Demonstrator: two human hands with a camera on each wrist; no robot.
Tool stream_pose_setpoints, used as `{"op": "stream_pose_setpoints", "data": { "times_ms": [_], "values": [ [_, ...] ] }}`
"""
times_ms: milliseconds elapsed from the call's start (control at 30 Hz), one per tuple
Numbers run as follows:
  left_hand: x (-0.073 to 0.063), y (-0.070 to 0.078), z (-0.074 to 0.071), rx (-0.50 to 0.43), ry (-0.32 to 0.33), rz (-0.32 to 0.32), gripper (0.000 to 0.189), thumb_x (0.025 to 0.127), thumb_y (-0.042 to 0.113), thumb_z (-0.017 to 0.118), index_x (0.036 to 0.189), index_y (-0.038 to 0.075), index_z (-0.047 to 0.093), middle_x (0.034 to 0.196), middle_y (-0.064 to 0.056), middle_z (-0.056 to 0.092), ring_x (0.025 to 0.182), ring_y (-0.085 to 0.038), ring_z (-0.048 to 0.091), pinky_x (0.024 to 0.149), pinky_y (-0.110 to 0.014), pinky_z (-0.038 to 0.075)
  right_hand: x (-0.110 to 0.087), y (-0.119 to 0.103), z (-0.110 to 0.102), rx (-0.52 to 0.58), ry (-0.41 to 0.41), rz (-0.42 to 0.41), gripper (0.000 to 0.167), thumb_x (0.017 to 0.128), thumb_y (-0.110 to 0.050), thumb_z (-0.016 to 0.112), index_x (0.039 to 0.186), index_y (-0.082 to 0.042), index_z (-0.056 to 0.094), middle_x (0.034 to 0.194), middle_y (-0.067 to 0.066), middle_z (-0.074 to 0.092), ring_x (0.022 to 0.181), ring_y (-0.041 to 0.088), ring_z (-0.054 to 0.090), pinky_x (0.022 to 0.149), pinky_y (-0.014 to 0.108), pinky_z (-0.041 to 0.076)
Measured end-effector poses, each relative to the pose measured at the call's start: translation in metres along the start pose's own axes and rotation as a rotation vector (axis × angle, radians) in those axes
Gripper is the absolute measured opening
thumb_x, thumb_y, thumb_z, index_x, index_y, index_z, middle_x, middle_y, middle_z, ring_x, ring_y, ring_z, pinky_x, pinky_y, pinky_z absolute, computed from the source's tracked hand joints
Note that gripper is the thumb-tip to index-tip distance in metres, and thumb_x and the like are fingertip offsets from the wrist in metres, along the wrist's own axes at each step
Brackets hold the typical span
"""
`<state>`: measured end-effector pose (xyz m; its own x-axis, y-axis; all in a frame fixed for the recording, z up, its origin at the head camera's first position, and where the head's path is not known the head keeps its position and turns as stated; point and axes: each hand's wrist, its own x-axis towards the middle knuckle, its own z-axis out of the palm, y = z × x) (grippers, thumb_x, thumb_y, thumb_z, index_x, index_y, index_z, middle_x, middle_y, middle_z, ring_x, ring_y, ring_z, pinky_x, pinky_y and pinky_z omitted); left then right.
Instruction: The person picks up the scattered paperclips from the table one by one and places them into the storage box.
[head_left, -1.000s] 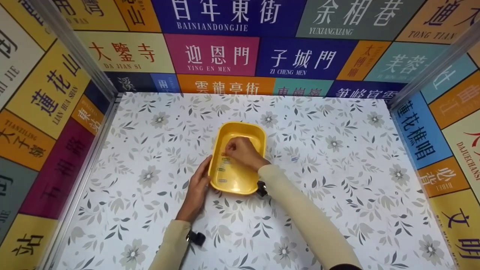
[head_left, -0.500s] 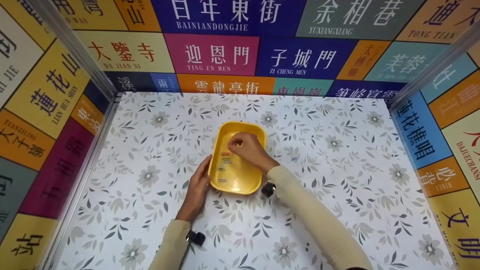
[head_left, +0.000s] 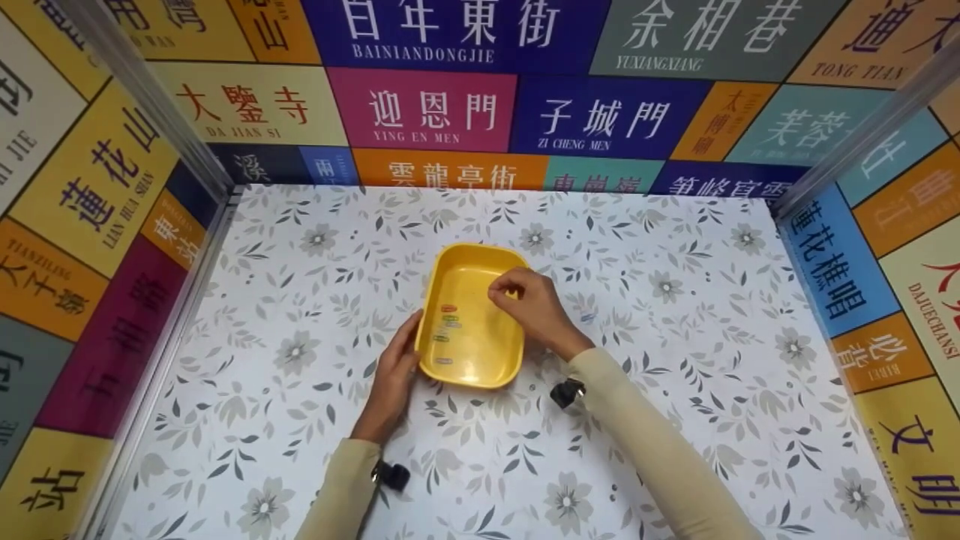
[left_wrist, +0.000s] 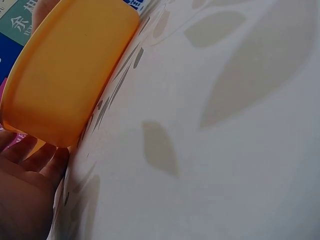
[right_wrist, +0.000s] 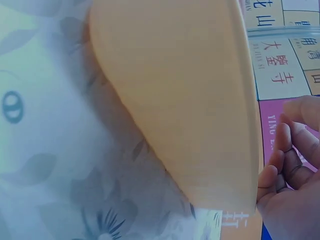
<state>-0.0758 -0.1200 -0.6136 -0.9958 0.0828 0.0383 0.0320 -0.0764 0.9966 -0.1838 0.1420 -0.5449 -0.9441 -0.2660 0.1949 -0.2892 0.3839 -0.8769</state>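
Observation:
A yellow plastic tray with rounded corners stands on the table. Inside it, along the left, lie several small flat pieces: a red one, green ones and greyish ones; their kind is too small to tell. My left hand rests against the tray's left wall, its fingers fairly straight. Over the right rim hovers my right hand, fingers curled and thumb meeting the index fingertip. In the right wrist view nothing shows between the fingertips of that hand.
A small bluish, see-through piece lies on the table to the tray's right. The white tabletop has a leaf and flower print. Colourful panels with lettering stand around the back and sides.
My right hand has moved from above the small pieces to the tray's right rim, uncovering the red piece. My left hand and the tray have stayed put.

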Motion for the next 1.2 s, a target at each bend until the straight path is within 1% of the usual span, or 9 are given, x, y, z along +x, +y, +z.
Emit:
{"op": "stream_pose_setpoints", "data": {
  "times_ms": [167, 400, 533, 667, 867, 967, 1033, 1200],
  "values": [
    [0.0, 0.0, 0.0, 0.011, 0.004, -0.003, 0.066, 0.109, 0.004, 0.044, 0.173, 0.02, 0.038, 0.178, 0.001, 0.036, 0.164, -0.017, 0.032, 0.134, -0.028, 0.023, -0.01, 0.005, -0.007, 0.023, 0.059, -0.012, 0.007, 0.097, -0.008, 0.08, 0.102, -0.003, 0.083, 0.095, 0.006, 0.073, 0.085, 0.02, 0.059, 0.076, 0.026, 0.049],
    [0.0, -0.001, -0.001, 0.026, 0.007, -0.003, 0.065, 0.11, 0.004, 0.044, 0.173, 0.021, 0.039, 0.177, 0.003, 0.037, 0.164, -0.016, 0.032, 0.133, -0.027, 0.023, -0.028, 0.013, -0.017, 0.069, 0.09, 0.009, 0.007, 0.096, -0.007, 0.083, 0.103, -0.005, 0.084, 0.095, 0.005, 0.073, 0.086, 0.019, 0.061, 0.075, 0.023, 0.051],
    [0.0, 0.0, -0.001, 0.034, 0.001, -0.002, 0.065, 0.11, 0.004, 0.044, 0.173, 0.022, 0.039, 0.177, 0.004, 0.038, 0.164, -0.014, 0.032, 0.134, -0.028, 0.022, -0.038, 0.017, -0.022, 0.086, 0.106, 0.019, 0.008, 0.097, -0.006, 0.083, 0.104, -0.003, 0.084, 0.096, 0.006, 0.075, 0.086, 0.018, 0.062, 0.076, 0.024, 0.052],
    [0.0, 0.0, -0.001, 0.03, -0.004, -0.001, 0.065, 0.11, 0.004, 0.044, 0.173, 0.022, 0.039, 0.177, 0.003, 0.037, 0.164, -0.015, 0.031, 0.134, -0.029, 0.022, -0.048, 0.025, -0.025, 0.098, 0.123, 0.024, 0.01, 0.096, -0.002, 0.083, 0.105, 0.001, 0.083, 0.097, 0.01, 0.076, 0.086, 0.017, 0.062, 0.076, 0.024, 0.051],
    [0.0, -0.001, -0.001, 0.016, -0.006, 0.01, 0.066, 0.109, 0.001, 0.043, 0.173, 0.018, 0.039, 0.178, -0.002, 0.037, 0.165, -0.018, 0.031, 0.133, -0.025, 0.024, -0.063, 0.032, -0.024, 0.077, 0.176, 0.034, 0.009, 0.093, 0.004, 0.084, 0.101, 0.0, 0.084, 0.095, 0.013, 0.076, 0.086, 0.015, 0.06, 0.076, 0.025, 0.048],
    [0.001, -0.001, -0.002, -0.004, -0.004, 0.011, 0.067, 0.108, 0.0, 0.042, 0.172, 0.015, 0.038, 0.178, -0.005, 0.036, 0.165, -0.02, 0.031, 0.132, -0.024, 0.025, -0.067, 0.031, -0.024, 0.063, 0.201, 0.02, 0.008, 0.092, 0.008, 0.082, 0.099, 0.004, 0.083, 0.092, 0.016, 0.074, 0.083, 0.013, 0.059, 0.074, 0.028, 0.047],
    [0.001, -0.002, -0.002, -0.01, -0.003, 0.008, 0.067, 0.107, 0.0, 0.043, 0.172, 0.015, 0.038, 0.178, -0.005, 0.036, 0.165, -0.021, 0.031, 0.132, -0.024, 0.025, -0.07, 0.026, -0.025, 0.061, 0.21, 0.007, 0.008, 0.092, 0.01, 0.081, 0.099, 0.006, 0.082, 0.091, 0.018, 0.072, 0.082, 0.012, 0.058, 0.074, 0.03, 0.047],
    [0.001, -0.002, -0.002, -0.015, -0.005, 0.006, 0.067, 0.108, 0.001, 0.044, 0.172, 0.017, 0.039, 0.178, -0.002, 0.037, 0.165, -0.018, 0.031, 0.132, -0.025, 0.024, -0.078, 0.012, -0.032, 0.069, 0.221, -0.021, 0.009, 0.091, 0.013, 0.079, 0.098, 0.007, 0.081, 0.089, 0.02, 0.072, 0.081, 0.012, 0.058, 0.074, 0.025, 0.048]
  ]
}}
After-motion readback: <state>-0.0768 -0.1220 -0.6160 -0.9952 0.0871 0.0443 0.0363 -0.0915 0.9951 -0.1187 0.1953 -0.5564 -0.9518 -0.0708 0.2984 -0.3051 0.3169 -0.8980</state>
